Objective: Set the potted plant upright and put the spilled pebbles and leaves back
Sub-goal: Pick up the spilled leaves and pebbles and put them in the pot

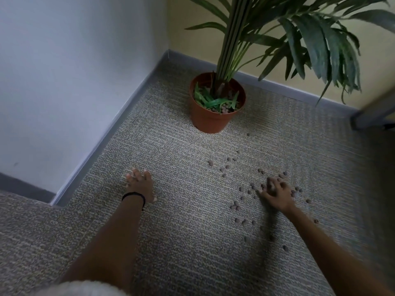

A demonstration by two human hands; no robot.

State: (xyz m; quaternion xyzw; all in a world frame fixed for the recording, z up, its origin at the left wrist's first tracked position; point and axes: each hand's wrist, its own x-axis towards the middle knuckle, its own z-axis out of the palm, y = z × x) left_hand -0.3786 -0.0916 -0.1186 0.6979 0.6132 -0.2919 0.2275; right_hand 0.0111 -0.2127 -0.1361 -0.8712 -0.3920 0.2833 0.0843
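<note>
The brown plastic pot stands upright on the carpet near the room's corner, its palm-like plant rising out of the top of the frame. Green leaves and pebbles lie inside the pot. Several brown pebbles are scattered over the carpet to the front right of the pot. My left hand rests flat on the carpet, fingers spread, holding nothing. My right hand is down among the pebbles, fingers curled over a few; motion blur hides whether it grips any.
A white wall with a grey skirting board runs along the left, and a yellow wall stands behind the pot. A dark furniture leg juts in at the right edge. Drooping fronds hang over the right side.
</note>
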